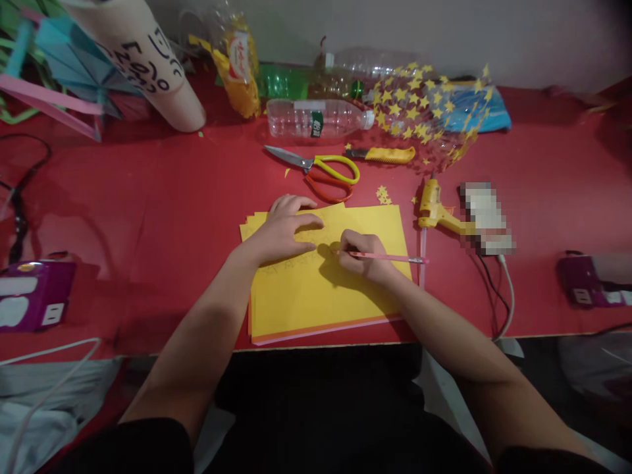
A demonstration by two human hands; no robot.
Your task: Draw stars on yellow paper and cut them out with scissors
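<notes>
Your right hand (365, 257), at the center of the frame, pinched the pink pencil (388, 257) above the yellow paper (330, 289). Your left hand (289, 230) rested on the sheet's upper left, fingers spread. The scissors (316, 168) lay at upper center.

Wears black over the torso (316, 401), dark enough to hide any seam or print from view. Has a short black left sleeve (128, 447) with a plain, gently curved hem, and a matching short right sleeve (543, 461), partly cut off by the lower edge of the view. Shows a bare left forearm (207, 316) and right forearm (454, 329), smooth in outline, tapering towards the wrists. Ends in a bare left hand (289, 230) and a bare right hand (368, 253), slim-fingered, with nails too small to make out.
</notes>
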